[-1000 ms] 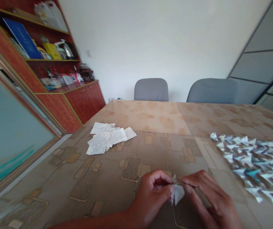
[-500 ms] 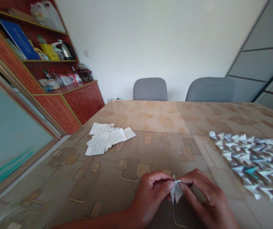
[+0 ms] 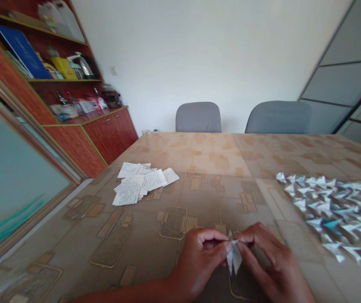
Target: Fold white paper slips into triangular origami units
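Between my two hands is a small folded paper piece (image 3: 234, 257), pale, with two pointed legs hanging down and a tip poking up. My left hand (image 3: 199, 261) pinches its upper left side between thumb and fingers. On the other side, my right hand (image 3: 268, 261) pinches the upper right edge. The paper is held just over the near part of the table, and the fingertips cover part of its top. Off to the right lie many folded paper pieces (image 3: 341, 210) in rows, mostly white with a teal one among them.
A loose pile of printed paper slips (image 3: 139, 183) lies left of centre on the patterned table (image 3: 199, 151). Two grey chairs (image 3: 198, 118) stand behind the far edge. At the left is a red-brown cabinet (image 3: 104, 136) with shelves of household items.
The folded paper has turned slightly between my fingers, so its two legs now hang closer together and more evenly. Both hands keep their pinch in nearly the same place.
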A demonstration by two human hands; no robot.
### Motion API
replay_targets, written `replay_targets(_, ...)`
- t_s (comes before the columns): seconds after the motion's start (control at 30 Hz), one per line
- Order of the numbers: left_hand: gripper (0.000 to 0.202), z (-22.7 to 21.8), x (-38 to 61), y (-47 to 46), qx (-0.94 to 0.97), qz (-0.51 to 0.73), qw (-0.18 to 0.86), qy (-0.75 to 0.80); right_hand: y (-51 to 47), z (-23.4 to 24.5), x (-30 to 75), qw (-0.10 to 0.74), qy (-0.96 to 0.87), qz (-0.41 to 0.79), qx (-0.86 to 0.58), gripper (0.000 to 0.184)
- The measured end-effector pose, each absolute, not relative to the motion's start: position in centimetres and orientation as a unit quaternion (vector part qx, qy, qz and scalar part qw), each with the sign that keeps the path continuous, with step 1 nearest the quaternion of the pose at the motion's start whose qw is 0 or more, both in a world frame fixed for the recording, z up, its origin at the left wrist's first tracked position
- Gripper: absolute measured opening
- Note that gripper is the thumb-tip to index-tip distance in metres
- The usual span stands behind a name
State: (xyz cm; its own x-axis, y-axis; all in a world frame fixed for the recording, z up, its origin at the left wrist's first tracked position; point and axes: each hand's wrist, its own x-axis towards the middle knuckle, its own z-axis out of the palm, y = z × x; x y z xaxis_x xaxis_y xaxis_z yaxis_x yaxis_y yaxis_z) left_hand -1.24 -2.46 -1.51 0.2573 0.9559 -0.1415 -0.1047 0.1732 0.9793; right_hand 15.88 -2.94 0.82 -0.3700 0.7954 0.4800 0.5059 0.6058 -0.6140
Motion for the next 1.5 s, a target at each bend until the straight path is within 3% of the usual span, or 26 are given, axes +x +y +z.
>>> replay_targets(0.2,0.022,-1.2,-1.2,-2.6,0.512,0.429,0.607,0.43,-3.0,0.9,15.8,0.381,-0.821,0.154,-0.397,0.005)
replay_targets(0.77,0.022,-0.7,-1.1,-2.9,0.555,0.402,0.576,0.446,-2.8,0.6,15.8,0.349,-0.803,0.196,-0.441,0.023)
replay_targets(0.93,0.014,-0.9,-1.0,-2.9,0.536,0.403,0.603,0.432,-2.8,0.7,15.9,0.366,-0.802,0.177,-0.439,0.025)
replay_targets(1.23,0.016,-0.4,-1.4,-2.4,0.473,0.453,0.622,0.429,-3.1,0.9,16.1,0.378,-0.747,0.304,-0.454,0.017)
replay_targets(1.5,0.01,-0.9,-1.0,-2.7,0.507,0.456,0.59,0.433,-3.3,0.7,15.4,0.364,-0.781,0.227,-0.454,0.016)
